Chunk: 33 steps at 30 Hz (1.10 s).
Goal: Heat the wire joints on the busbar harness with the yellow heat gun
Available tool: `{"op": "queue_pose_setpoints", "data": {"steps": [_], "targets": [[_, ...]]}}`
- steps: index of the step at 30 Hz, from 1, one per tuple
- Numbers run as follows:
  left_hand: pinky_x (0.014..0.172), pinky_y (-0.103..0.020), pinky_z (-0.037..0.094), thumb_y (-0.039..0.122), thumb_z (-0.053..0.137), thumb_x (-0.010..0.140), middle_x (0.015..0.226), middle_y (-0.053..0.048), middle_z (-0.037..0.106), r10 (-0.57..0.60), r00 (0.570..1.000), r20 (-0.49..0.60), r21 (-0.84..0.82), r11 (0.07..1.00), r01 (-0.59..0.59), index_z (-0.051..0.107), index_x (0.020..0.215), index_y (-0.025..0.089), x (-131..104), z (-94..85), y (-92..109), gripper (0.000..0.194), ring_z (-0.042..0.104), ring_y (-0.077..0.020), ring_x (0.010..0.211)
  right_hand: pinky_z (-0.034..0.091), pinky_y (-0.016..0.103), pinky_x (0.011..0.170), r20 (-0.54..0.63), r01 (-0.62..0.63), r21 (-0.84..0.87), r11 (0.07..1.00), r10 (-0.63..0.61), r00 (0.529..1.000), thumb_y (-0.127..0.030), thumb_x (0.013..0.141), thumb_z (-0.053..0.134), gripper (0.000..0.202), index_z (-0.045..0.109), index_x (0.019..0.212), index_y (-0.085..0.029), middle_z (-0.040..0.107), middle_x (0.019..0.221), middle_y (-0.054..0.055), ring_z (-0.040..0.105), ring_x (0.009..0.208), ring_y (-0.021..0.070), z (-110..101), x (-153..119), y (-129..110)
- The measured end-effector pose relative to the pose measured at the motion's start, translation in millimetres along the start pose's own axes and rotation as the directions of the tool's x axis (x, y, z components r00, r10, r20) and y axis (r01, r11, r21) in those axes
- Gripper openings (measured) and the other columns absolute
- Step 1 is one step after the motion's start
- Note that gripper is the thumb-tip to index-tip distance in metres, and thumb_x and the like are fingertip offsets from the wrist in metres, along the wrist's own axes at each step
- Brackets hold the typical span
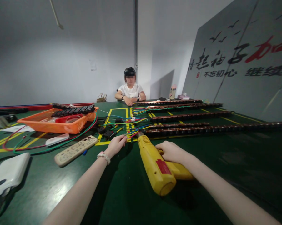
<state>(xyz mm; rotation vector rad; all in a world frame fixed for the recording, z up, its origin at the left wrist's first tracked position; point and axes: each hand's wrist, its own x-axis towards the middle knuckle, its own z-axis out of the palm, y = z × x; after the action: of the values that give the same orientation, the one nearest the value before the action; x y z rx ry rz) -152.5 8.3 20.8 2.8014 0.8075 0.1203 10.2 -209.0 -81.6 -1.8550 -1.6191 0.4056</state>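
Observation:
My right hand [170, 151] is closed around the handle of a yellow heat gun [152, 162], which lies on its side with its metal nozzle pointing away from me. Just past the nozzle run coloured wires [133, 133] in red, blue, yellow and green. To the left, my left hand [117, 144] is closed by the ends of these wires, its fingertips pinched on them. The wires lead into a long dark strip with copper edges [178, 129] that stretches off to the right. Small black connectors [108, 132] sit beyond my left hand.
An orange basket [54, 125] holds black parts and a red item. Nearer lie a beige remote control [76, 150], a white power bank [9, 175] and loose green and red wires. More dark strips [190, 116] lie behind. A person [130, 89] sits across the green table [122, 193].

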Motion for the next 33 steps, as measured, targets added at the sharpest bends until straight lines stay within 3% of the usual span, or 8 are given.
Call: {"op": "queue_pose_setpoints", "data": {"steps": [2, 5, 19, 33], "targets": [[0.058, -0.024, 0.030, 0.051, 0.031, 0.087, 0.060, 0.001, 0.053, -0.001, 1.000, -0.010, -0.005, 1.000, 0.001, 0.051, 0.069, 0.017, 1, 0.4, -1, 0.043, 0.049, -0.0125, 0.060, 0.039, 0.027, 0.065, -0.046, -0.002, -0.222, 0.975, -0.008, 0.999, -0.016, 0.072, 0.048, 0.024, 0.067, 0.086, -0.019, 0.066, 0.084, 0.007, 0.062, 0.080, 0.0226, 0, 2, -4], [0.058, -0.024, 0.030, 0.052, 0.031, 0.087, 0.060, 0.001, 0.053, 0.011, 1.000, -0.025, 0.010, 1.000, -0.010, 0.048, 0.066, 0.016, 1, 0.7, -2, 0.045, 0.049, -0.0123, 0.060, 0.041, 0.030, 0.068, -0.054, 0.007, -0.347, 0.938, -0.027, 0.998, -0.014, 0.072, 0.047, 0.023, 0.067, 0.083, -0.016, 0.066, 0.082, 0.010, 0.062, 0.080, 0.0260, -1, 7, -7], [0.057, -0.024, 0.029, 0.051, 0.032, 0.088, 0.059, 0.002, 0.052, 0.041, 0.998, -0.041, 0.054, 0.998, -0.038, 0.047, 0.064, 0.016, 3, 2.5, -5, 0.045, 0.048, -0.0115, 0.058, 0.038, 0.032, 0.083, -0.007, 0.091, -0.410, 0.907, -0.103, 0.995, -0.012, 0.075, 0.048, 0.022, 0.068, 0.085, -0.014, 0.067, 0.085, 0.012, 0.063, 0.082, 0.0219, -1, 15, -13], [0.055, -0.024, 0.028, 0.047, 0.031, 0.088, 0.061, 0.001, 0.049, 0.004, 0.996, -0.094, 0.031, 1.000, -0.001, 0.046, 0.067, 0.017, 5, 2.9, -4, 0.040, 0.045, -0.0114, 0.059, 0.040, 0.033, 0.075, 0.017, 0.218, -0.407, 0.887, -0.232, 0.973, -0.018, 0.074, 0.048, 0.020, 0.066, 0.083, -0.016, 0.067, 0.085, 0.010, 0.063, 0.082, 0.0245, 4, 30, -43]]}}
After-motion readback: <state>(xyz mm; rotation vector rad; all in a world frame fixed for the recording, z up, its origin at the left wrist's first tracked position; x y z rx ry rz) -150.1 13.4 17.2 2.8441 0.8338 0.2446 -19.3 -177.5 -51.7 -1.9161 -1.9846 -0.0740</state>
